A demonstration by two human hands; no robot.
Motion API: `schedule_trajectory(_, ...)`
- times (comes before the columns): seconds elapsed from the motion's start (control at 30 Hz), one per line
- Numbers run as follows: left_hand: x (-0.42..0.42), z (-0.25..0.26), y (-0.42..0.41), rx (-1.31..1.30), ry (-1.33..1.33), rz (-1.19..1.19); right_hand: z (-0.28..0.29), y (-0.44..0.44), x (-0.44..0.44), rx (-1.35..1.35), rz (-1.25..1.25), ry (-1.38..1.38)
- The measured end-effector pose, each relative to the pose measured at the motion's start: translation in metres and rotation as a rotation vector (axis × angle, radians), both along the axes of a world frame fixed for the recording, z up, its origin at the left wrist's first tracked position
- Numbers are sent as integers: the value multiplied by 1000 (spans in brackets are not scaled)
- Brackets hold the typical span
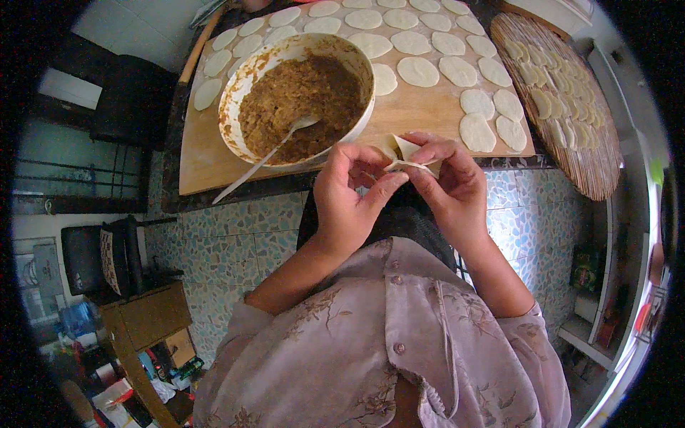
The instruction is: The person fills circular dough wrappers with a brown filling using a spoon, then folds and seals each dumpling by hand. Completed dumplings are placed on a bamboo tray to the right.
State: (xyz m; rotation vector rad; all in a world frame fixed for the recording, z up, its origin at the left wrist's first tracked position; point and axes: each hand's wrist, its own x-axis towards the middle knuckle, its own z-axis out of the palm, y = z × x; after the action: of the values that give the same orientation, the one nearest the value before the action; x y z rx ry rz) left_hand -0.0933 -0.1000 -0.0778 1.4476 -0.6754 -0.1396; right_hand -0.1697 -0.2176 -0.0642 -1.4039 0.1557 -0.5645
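Between both hands, just off the near edge of the wooden board, is a dumpling wrapper with its edges partly pinched together. My left hand grips its left side with thumb and fingers, and my right hand pinches the right side. Whether filling lies inside is hard to tell. Left of the hands, a white bowl holds brown minced filling, and a metal spoon rests in it with its handle over the near rim. Round dough wrappers lie in rows behind and to the right.
The floured wooden board sits on a dark table. To its right, a round woven reed tray carries rows of folded dumplings. A wooden stick lies along the board's left edge. A brown cabinet stands at the lower left.
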Motion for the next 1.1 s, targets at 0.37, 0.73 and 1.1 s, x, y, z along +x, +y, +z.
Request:
schedule_trajectory(0.37, 0, 6, 0, -6, -25, 4, 2, -3, -1, -58, 16, -33)
schedule_trajectory(0.73, 5, 5, 0, -31, -250, 39, 7, -2, -3, 16, 72, 25)
schedule_trajectory(1.1, 10, 6, 3, -34, -290, 2, 3, -3, 1, 38, 137, -31)
